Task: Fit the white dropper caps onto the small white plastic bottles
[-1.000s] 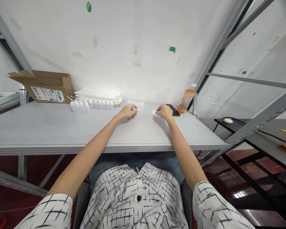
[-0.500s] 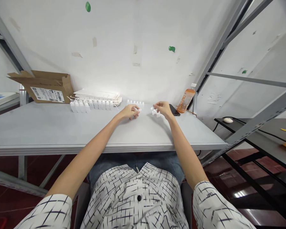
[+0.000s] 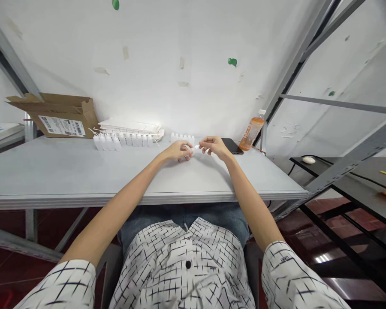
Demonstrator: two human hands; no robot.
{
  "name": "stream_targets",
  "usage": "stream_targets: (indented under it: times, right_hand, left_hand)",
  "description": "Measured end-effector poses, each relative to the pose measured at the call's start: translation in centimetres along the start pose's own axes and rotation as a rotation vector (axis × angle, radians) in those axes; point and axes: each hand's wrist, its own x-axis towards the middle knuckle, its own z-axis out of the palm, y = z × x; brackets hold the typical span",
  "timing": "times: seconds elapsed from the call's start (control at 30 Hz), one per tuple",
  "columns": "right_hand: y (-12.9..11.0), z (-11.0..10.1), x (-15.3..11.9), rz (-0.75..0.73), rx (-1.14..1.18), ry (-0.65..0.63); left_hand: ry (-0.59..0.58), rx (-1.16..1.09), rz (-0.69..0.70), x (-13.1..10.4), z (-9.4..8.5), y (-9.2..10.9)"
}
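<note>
Over the middle of the grey table (image 3: 116, 171), my left hand (image 3: 179, 150) is closed on a small white item, mostly hidden by the fingers. My right hand (image 3: 213, 146) pinches a small white piece (image 3: 197, 146) between thumb and fingertips, held close to the left fingertips. Just behind the left hand stands a row of small white bottles (image 3: 182, 138). A larger group of white bottles (image 3: 107, 142) stands upright at the left, in front of a stack of white sheets (image 3: 128, 125).
An open cardboard box (image 3: 62, 118) sits at the back left. Behind my right hand lies a black phone (image 3: 233, 146), beside an orange drink bottle (image 3: 252, 132) leaning near the metal frame (image 3: 272, 109). The white wall rises behind the table.
My right hand has moved left, close to my left hand, with a white piece at its fingertips. More of the phone shows. The view has shifted slightly.
</note>
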Motion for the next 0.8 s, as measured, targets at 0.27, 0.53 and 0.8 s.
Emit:
stream_targets:
  times: [0.27,0.53,0.8]
  right_hand:
    - [-0.1,0.7,-0.4,0.035,-0.005,-0.077]
    - [-0.5,1.4,-0.7,0.035,0.001,-0.123]
    - [-0.1,1.3,-0.4,0.006,0.0,-0.108]
  left_hand:
    - [0.039,0.024,-0.021,0.0,0.2,0.0]
    - [0.107,0.029,-0.017,0.3,0.1,-0.4]
    - [0.104,0.027,-0.01,0.3,0.0,-0.6]
